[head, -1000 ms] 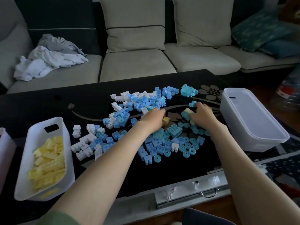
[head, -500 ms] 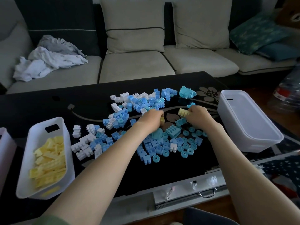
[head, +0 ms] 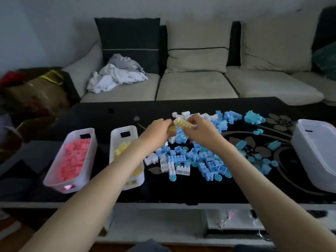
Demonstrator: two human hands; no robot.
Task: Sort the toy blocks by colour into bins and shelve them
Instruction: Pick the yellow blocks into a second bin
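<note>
You held a pale yellow block [head: 184,124] pinched in the curled fingers of your right hand [head: 203,132], lifted clear of the table [head: 181,193], studs up. Your left hand [head: 157,130] met it from the other side, fingertips closed on what looked like a smaller, darker yellow piece [head: 172,128]; blur hid whether the two pieces touched. Directly beneath both sets of fingers lay the pile of blue and white blocks [head: 192,159], spreading out past your right fingers. Just outside your left fingers stood the yellow bin [head: 133,131], part full, your left forearm crossing over it. Further out was the pink bin [head: 92,150], holding pink blocks. Well out past your right fingers sat a white bin [head: 307,157].
</note>
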